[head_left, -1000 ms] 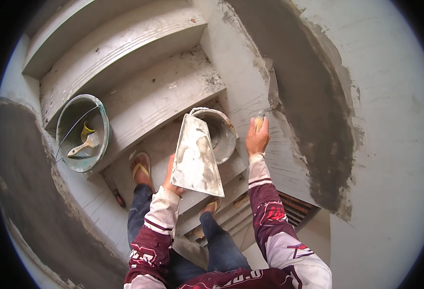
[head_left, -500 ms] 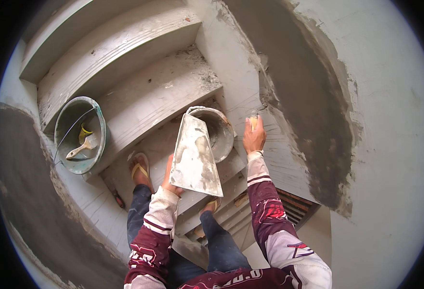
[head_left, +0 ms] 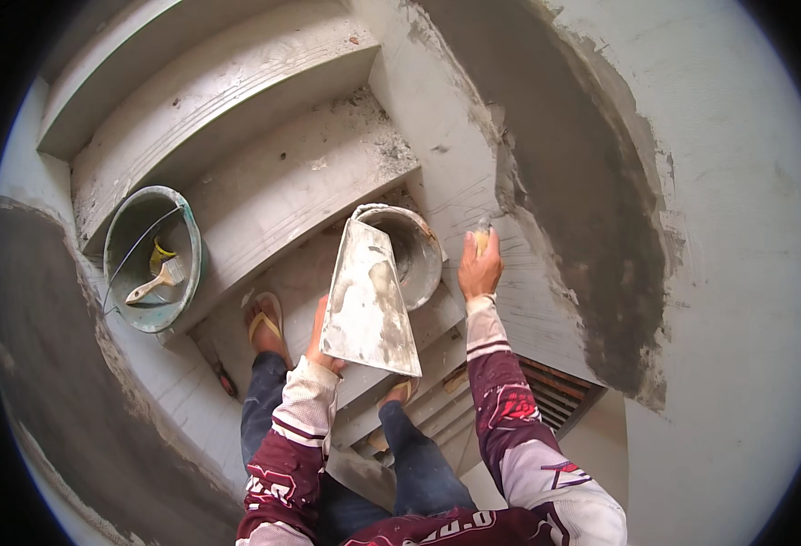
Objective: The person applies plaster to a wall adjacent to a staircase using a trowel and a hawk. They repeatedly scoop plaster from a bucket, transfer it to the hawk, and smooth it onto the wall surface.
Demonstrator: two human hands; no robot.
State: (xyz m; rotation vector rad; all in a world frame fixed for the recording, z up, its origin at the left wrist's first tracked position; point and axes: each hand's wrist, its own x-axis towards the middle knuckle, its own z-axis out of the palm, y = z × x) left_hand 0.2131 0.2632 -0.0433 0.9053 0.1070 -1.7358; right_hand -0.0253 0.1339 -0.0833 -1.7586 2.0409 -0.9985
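My left hand (head_left: 319, 339) is closed under a plaster hawk (head_left: 372, 300), a tapering flat board smeared with grey and white mortar. Its underside, and most of my fingers, are hidden. To the right, my right hand (head_left: 480, 270) is wrapped round the yellowish handle of a trowel (head_left: 482, 239). The trowel's blade is seen nearly edge-on, at the near border of a dark grey mortar band (head_left: 575, 155) on the wall; whether it touches cannot be told. Behind the hawk stands a mortar-crusted bucket (head_left: 421, 259), partly covered by the board.
A green bucket (head_left: 196, 259) with a paintbrush (head_left: 156, 279) and a yellow item inside stands on the left. Pale steps (head_left: 300, 173) rise ahead. A red-and-black handled tool (head_left: 226, 380) lies by my foot. Another dark mortar band (head_left: 45, 337) covers the left wall.
The trowel in my right hand has turned slightly, its blade shifting right toward the dark mortar band. My left hand and the hawk have barely moved.
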